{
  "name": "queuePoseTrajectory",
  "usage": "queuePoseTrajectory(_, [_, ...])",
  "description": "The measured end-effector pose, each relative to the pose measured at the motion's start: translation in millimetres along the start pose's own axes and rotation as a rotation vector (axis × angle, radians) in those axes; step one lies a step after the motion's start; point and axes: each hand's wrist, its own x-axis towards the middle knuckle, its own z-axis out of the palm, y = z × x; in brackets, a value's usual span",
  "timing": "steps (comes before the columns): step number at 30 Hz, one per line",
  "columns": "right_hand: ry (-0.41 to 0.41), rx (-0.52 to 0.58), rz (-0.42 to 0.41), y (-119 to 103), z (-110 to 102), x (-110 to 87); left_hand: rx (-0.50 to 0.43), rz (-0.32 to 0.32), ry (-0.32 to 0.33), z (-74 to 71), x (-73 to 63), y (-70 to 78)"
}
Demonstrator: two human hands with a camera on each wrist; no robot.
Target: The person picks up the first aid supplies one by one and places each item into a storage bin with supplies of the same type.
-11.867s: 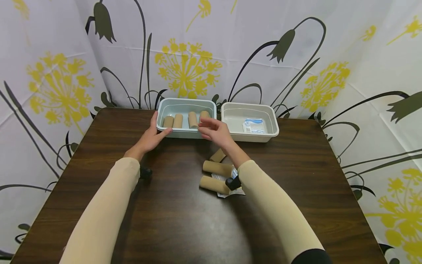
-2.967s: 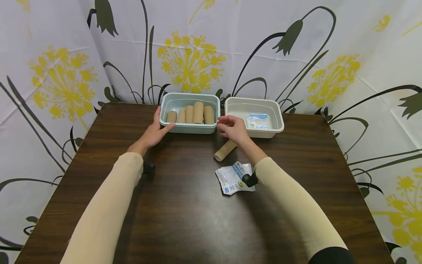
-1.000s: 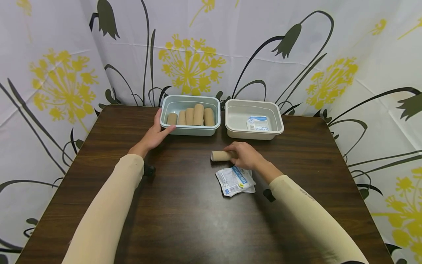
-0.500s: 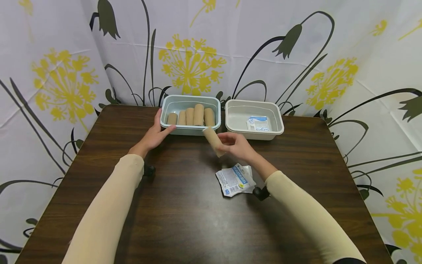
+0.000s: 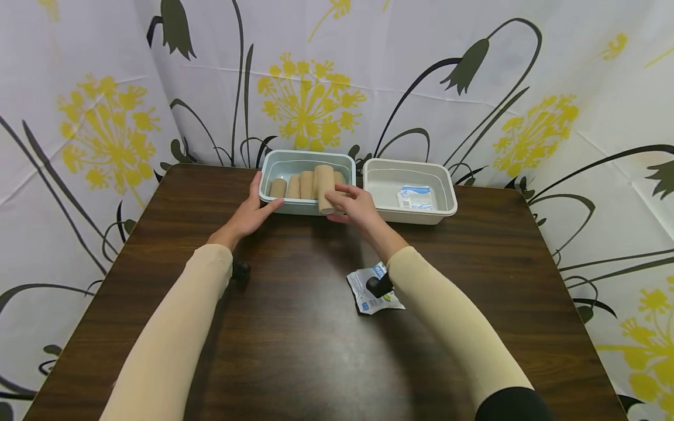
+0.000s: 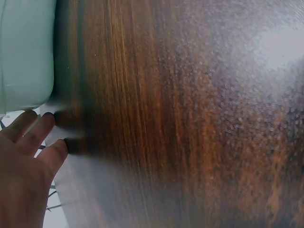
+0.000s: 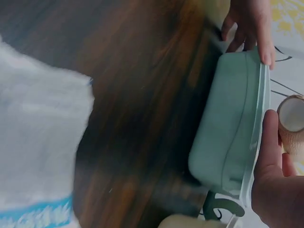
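1. Head view: A right hand [image 5: 358,210] pinches a cardboard tube [image 5: 325,187] between thumb and fingertips at the pale blue bin's [image 5: 300,208] 5 o'clock, the tube's lower end overlapping the near rim. The left hand [image 5: 246,215], fingers fairly straight and thumb spread, steadies the bin at 8 o'clock, gripping nothing. Other tubes [image 5: 306,185] stand in a row inside; the tube in hand is best turned parallel to them, its lower end lifted clear of the rim. A white bin [image 5: 408,217] sits at 3 o'clock, crumpled packets [image 5: 360,292] at 5.

2. Left wrist view: Loosely spread fingers appear at 8 o'clock, the bin at 10. Light bracing should suffice.

3. Right wrist view: The tube's open end shows at 3 o'clock, above the rim; a gentle pinch should avoid denting the cardboard.
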Motion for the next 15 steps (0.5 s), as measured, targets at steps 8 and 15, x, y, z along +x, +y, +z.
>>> queuePoseTrajectory(8, [0.045, 0.092, -0.002, -6, 20, 16.4, -0.008, 0.006, 0.002, 0.5, 0.6, 0.4])
queuePoseTrajectory(15, [0.114, 0.088, -0.009, -3, 32, 21.2, -0.008, -0.011, 0.001, 0.8, 0.5, -0.3])
